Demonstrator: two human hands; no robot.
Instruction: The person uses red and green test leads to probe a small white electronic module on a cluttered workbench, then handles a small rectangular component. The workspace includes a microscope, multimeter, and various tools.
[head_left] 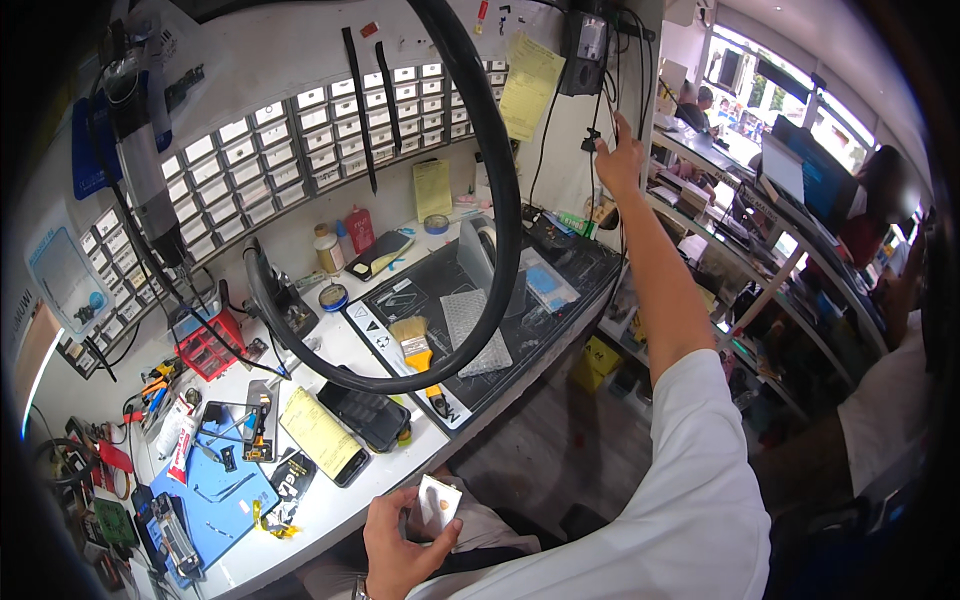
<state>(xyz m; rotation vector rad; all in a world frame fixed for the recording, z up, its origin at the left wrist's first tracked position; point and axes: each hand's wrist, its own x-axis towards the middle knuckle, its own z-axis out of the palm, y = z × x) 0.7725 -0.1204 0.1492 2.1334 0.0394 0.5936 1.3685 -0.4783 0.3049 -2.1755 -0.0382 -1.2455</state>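
Low in the middle, my left hand (405, 548) is closed around a small white box-shaped piece (436, 505) with a brownish spot on its face. My right arm is stretched far out to the upper right. Up there my right hand (622, 158) has its index finger extended and its thumb apart, beside a black cable connector (592, 140) that hangs among thin black cables on the wall. Whether the fingertips touch a cable is too small to tell. On the bench edge close to my left hand lies a phone with a yellow note (318, 432) on it.
A thick black hose (512, 200) loops above the bench. On a dark mat lie a yellow-handled brush (412, 343) and bubble wrap (478, 335). A blue mat (225, 480) holds phone parts. Small drawers (330, 140) line the wall. Shelves and other people stand at right.
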